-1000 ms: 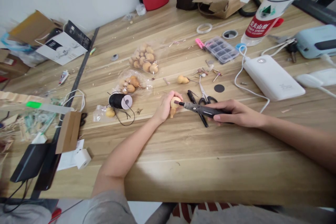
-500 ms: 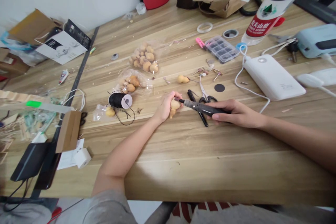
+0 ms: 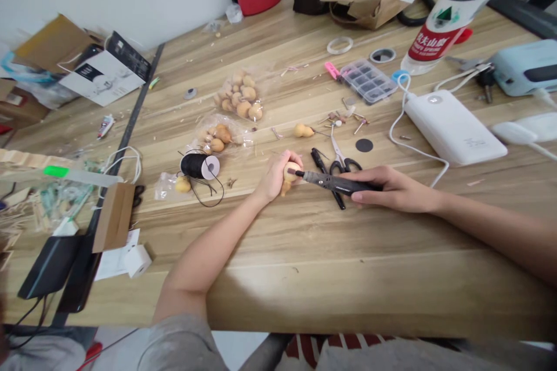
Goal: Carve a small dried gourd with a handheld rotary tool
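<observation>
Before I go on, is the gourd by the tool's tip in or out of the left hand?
In: the left hand cups the gourd, whose narrow end shows sticking out below.

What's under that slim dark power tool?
Beneath the slim dark power tool, a black pen shows at both ends, its middle covered. Silver scissors with black handles look partly hidden too. What the right hand covers can't be seen.
</observation>
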{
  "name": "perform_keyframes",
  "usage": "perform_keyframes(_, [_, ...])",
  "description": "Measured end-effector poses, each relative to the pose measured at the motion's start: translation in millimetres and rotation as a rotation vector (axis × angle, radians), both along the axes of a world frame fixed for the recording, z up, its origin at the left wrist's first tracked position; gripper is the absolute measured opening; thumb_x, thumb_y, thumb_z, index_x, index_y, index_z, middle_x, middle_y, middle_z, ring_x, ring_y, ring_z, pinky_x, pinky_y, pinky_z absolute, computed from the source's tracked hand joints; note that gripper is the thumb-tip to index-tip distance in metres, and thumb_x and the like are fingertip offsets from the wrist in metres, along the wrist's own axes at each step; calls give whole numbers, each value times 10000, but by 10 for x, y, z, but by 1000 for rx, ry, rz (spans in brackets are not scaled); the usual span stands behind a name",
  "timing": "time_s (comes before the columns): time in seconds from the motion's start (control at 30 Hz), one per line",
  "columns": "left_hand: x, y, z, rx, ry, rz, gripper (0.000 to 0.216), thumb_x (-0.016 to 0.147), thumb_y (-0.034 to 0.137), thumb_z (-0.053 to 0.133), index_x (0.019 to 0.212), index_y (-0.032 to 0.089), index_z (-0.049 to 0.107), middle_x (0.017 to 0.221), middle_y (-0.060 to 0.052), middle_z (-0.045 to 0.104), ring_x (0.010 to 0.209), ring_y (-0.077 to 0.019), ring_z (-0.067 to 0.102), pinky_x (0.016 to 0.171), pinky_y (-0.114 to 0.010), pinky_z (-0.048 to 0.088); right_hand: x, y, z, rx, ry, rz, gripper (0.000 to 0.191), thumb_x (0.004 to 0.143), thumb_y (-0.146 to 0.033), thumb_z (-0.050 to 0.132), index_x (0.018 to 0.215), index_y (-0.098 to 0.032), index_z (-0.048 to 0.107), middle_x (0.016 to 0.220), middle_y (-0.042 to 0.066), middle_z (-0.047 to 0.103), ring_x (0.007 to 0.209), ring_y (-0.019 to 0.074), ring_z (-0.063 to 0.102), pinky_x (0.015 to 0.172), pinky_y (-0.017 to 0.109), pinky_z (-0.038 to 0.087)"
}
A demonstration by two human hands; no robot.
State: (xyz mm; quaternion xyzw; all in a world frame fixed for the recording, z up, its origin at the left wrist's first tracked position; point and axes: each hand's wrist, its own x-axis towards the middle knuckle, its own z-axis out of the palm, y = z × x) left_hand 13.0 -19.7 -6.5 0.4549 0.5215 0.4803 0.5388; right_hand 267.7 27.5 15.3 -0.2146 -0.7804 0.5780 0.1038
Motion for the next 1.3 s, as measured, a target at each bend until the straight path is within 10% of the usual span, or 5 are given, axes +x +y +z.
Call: perform_keyframes(1.3, [33, -5, 66, -137, -66, 24, 634, 869, 708, 324, 672, 149, 549, 450, -2, 582, 334, -97, 533, 327, -183, 378, 22, -16, -47, 97, -24, -28, 510, 903, -451, 562, 1357, -219, 582, 1034, 30, 723, 874, 213, 649, 775, 296, 496])
